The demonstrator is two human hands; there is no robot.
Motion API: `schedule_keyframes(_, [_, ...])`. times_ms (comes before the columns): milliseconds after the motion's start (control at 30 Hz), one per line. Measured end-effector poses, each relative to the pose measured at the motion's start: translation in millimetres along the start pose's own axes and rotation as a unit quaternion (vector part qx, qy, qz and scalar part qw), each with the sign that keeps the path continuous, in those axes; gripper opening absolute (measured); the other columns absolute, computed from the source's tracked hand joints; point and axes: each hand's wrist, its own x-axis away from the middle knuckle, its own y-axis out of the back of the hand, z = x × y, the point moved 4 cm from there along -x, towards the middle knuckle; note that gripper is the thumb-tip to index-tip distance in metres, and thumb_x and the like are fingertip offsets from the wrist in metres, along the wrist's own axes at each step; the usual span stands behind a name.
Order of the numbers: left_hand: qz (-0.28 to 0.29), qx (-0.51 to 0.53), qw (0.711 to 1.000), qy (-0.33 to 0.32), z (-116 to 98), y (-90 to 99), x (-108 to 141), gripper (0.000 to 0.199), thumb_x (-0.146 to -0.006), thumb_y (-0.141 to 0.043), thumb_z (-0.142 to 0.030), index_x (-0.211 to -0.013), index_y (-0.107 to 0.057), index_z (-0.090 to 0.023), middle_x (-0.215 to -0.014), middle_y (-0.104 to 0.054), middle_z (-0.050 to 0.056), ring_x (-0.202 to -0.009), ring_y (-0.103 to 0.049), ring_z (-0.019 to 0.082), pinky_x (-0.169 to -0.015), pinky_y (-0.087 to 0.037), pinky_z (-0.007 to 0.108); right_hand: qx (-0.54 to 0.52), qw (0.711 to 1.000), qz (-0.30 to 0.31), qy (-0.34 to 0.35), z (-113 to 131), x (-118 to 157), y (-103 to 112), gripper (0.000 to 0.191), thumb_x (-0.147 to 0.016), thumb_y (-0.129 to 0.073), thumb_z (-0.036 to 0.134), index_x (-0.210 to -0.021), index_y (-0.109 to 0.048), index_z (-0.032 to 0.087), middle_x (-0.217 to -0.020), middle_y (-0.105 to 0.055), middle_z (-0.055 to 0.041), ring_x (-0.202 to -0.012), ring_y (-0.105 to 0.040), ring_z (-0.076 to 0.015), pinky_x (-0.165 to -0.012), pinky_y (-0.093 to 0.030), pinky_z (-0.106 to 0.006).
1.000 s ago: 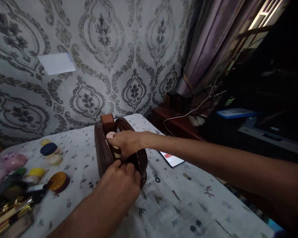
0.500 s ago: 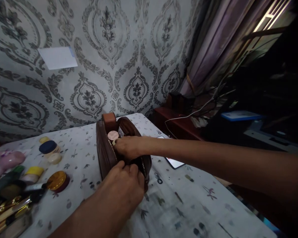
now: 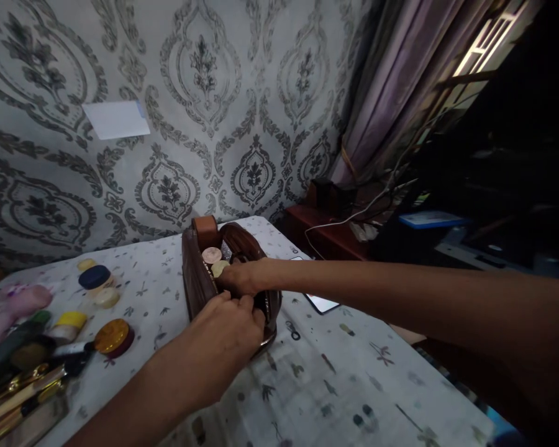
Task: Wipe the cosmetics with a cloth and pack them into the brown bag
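Head view: a white cloth (image 3: 345, 354), printed with small plants and dark motifs, spread right up to a wall (image 3: 261, 37) papered in grey medallions and leafy scrolls. High on the paper, a white card (image 3: 116, 120) with one blue corner. To the right, a mauve curtain (image 3: 395, 87) gathered by a tie (image 3: 348, 158), and past it, a bright barred window (image 3: 489, 37). Below the curtain, a reddish wooden ledge (image 3: 302, 226) crossed by a thin white cable (image 3: 349, 217). Farther right, deep shadow around a flat blue-edged object (image 3: 431, 219).

Near the middle of the cloth, upright and unzipped, a brown bag (image 3: 196, 279). Inside it, a pale pink round top (image 3: 212, 255) and a pale yellow round top (image 3: 219, 268). Left hand (image 3: 228, 338) curled over the near rim, gripping the bag, fingertips hidden. Right hand (image 3: 242, 277) down in the opening, just beside the yellow top; grip impossible to tell.

Partly behind the right forearm (image 3: 377, 282), a lit phone (image 3: 323, 303). Well to the left, an amber-lidded jar (image 3: 113, 337), a blue-lidded jar (image 3: 95, 277), a yellow-lidded jar (image 3: 69, 321), a blurred pink item (image 3: 30, 300) and slim gold-and-black pieces (image 3: 32, 397).
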Motion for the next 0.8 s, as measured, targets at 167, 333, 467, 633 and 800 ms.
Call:
schedule_keyframes(167, [0.010, 0.039, 0.999, 0.029, 4, -2.1, -5, 0.034, -0.072, -0.053, 0.002, -0.102, -0.060, -0.011, -0.100, -0.066, 0.014, -0.088, -0.065, 0.029, -0.079, -0.054, 0.043, -0.005, 0.999, 0.018, -0.034, 0, 27, 24, 0.027, -0.080, -0.060, 0.010, -0.105, -0.069, 0.002, -0.097, -0.072, -0.0174, -0.085, -0.067, -0.0234, -0.064, -0.045, -0.027])
schedule_keyframes(333, [-0.023, 0.092, 0.993, 0.071, 9, -1.5, -3, 0.047, -0.072, -0.041, 0.007, -0.112, -0.055, -0.013, -0.100, -0.066, 0.012, -0.084, -0.067, 0.027, -0.073, -0.054, 0.040, -0.076, 0.991, -0.109, -0.031, 5, 65, 48, 0.031, -0.088, -0.048, 0.007, -0.111, -0.069, 0.010, -0.097, -0.072, -0.0113, -0.084, -0.064, -0.0176, -0.070, -0.041, -0.025])
schedule_keyframes(467, [-0.068, 0.151, 0.985, 0.045, 14, -0.3, 11, 0.048, -0.071, -0.036, 0.006, -0.108, -0.056, -0.018, -0.099, -0.067, 0.007, -0.084, -0.067, 0.022, -0.070, -0.054, 0.031, -0.123, 0.990, -0.072, 0.004, 12, 82, 34, 0.028, -0.086, -0.046, 0.004, -0.100, -0.070, 0.009, -0.085, -0.070, -0.0066, -0.071, -0.057, -0.0130, -0.061, -0.037, -0.023])
schedule_keyframes(633, [-0.318, 0.188, 0.928, 0.042, 23, 10.5, 58, 0.045, -0.080, -0.037, -0.004, -0.115, -0.056, -0.024, -0.107, -0.069, 0.004, -0.096, -0.067, 0.017, -0.081, -0.052, 0.022, -0.125, 0.989, -0.068, 0.040, 16, 93, 20, 0.023, -0.085, -0.056, 0.011, -0.106, -0.066, 0.010, -0.091, -0.069, -0.0074, -0.077, -0.058, -0.0147, -0.064, -0.037, -0.023])
schedule_keyframes(800, [-0.402, 0.258, 0.869, 0.129, 30, -19.7, 96, 0.024, -0.087, -0.052, -0.021, -0.108, -0.058, -0.030, -0.093, -0.072, -0.001, -0.078, -0.069, 0.015, -0.066, -0.053, 0.018, -0.051, 0.995, -0.080, -0.023, 17, 89, 16, 0.029, -0.084, -0.054, 0.007, -0.111, -0.063, 0.015, -0.098, -0.068, -0.0105, -0.083, -0.062, -0.0185, -0.062, -0.033, -0.026])
